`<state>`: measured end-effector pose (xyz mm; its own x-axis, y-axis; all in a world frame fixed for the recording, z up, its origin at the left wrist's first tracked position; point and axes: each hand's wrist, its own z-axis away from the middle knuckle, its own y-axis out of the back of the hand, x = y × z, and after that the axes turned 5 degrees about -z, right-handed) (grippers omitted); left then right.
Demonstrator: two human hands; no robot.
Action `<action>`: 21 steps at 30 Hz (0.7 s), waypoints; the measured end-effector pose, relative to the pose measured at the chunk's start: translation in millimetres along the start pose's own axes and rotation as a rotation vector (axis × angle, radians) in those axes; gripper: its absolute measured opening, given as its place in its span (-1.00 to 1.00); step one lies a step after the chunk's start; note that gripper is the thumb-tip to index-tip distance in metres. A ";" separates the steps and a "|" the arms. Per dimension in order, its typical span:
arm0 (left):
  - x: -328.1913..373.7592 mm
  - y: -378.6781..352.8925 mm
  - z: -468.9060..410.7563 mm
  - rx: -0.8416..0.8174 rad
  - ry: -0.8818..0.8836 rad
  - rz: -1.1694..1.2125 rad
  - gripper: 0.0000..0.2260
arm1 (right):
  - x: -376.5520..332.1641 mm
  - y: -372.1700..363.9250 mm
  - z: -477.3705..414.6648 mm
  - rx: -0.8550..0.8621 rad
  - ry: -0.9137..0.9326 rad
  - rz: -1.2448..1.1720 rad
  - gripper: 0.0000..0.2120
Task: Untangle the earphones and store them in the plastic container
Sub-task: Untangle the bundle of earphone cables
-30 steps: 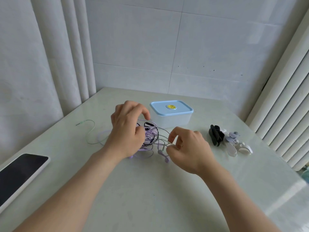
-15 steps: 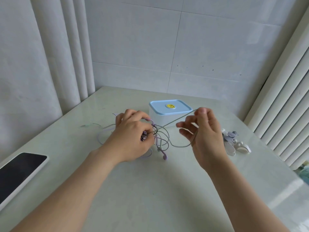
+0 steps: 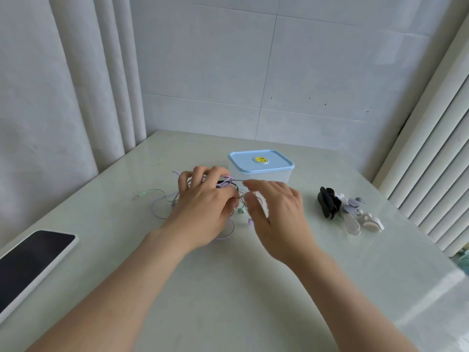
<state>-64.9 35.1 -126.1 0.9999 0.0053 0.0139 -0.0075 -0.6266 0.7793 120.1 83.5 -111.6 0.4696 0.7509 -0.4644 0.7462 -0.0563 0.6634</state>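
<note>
Earphones (image 3: 227, 183) tangle gripped under L hand (image 3: 203, 207); R hand (image 3: 276, 212) (blurred) w/ fingers loosely spread just beside it, lidded container (image 3: 261, 171) beyond both.

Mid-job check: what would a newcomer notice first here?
Both hands meet in the middle: the left hand grips the tangled earphones, the blurred right hand open beside it. Just behind stands the container, blue lid on. A phone lies at the left edge, a black-and-white pile at the right.
</note>
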 end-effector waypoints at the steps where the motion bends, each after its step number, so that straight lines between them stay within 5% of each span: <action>1: 0.3 0.3 -0.1 0.001 0.002 -0.005 -0.91 | -1.1 -3.9 0.3 -0.059 0.013 0.042 -0.66; 4: 4.4 1.6 -0.5 0.001 0.004 -0.034 -0.83 | -0.7 -11.3 0.2 -0.147 -0.009 0.042 -0.62; 12: 5.7 0.9 -2.0 0.043 -0.013 -0.045 -0.93 | 11.1 -7.6 -2.2 0.084 -0.043 0.093 -0.81; 14: 1.9 -1.6 -1.9 0.035 0.029 -0.073 -0.96 | 2.6 0.8 -5.2 0.225 -0.206 -0.156 -0.85; 18: -9.7 -3.6 0.4 -0.004 0.155 -0.132 -0.94 | -17.1 31.7 -17.2 0.531 -0.572 -1.283 -0.78; 21: -12.0 -3.4 0.4 0.002 0.191 -0.136 -0.94 | -13.2 43.2 -16.7 0.549 -0.674 -1.269 -0.81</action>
<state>-76.8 36.8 -129.1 0.9712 0.2365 0.0272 0.1271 -0.6115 0.7809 138.3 82.2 -67.0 -0.5824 0.0714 -0.8098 0.8127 0.0286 -0.5819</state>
